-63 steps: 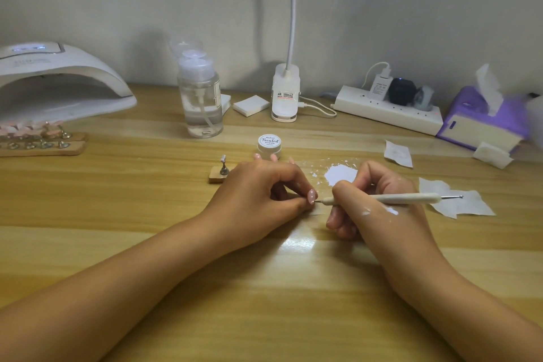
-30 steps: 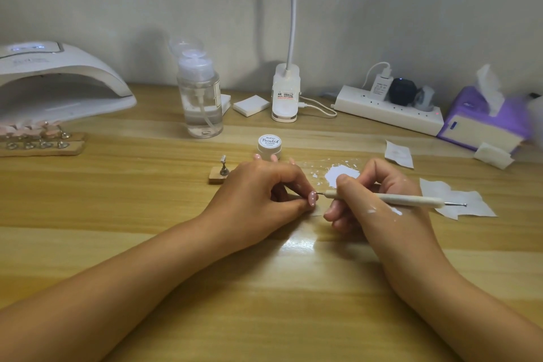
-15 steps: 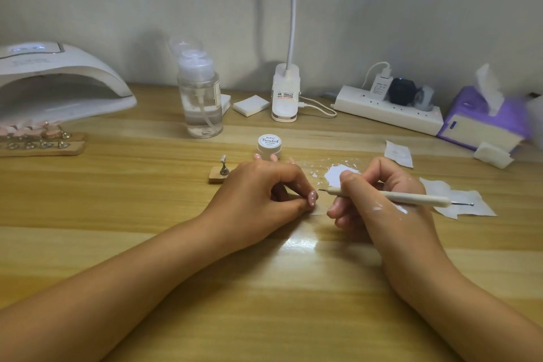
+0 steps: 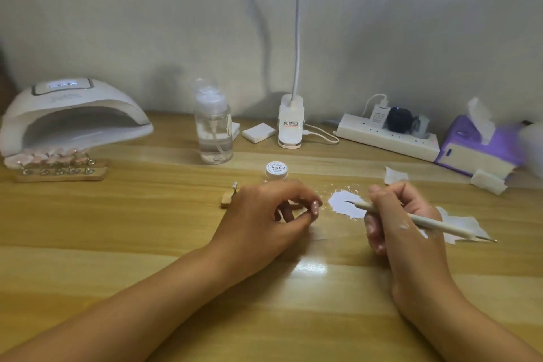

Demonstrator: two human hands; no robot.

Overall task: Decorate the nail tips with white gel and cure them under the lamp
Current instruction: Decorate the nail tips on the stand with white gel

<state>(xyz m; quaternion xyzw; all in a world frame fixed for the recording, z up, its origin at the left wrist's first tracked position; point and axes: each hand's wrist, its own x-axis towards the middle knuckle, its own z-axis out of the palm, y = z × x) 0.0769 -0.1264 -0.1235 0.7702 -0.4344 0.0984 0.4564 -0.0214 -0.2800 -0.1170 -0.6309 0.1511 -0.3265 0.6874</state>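
Head view: nail tip [image 4: 315, 208] in left hand [image 4: 264, 225], beside white gel [image 4: 342, 203]

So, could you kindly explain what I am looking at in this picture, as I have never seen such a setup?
There is no machine: a person works with bare hands, filmed by a camera on their head looking down at a wooden table. The left hand pinches what looks like a pink nail tip. The right hand holds a dotting pen, its point at a white gel puddle. Behind lie a gel jar, a curing lamp, a rack of nail tips and a pump bottle.
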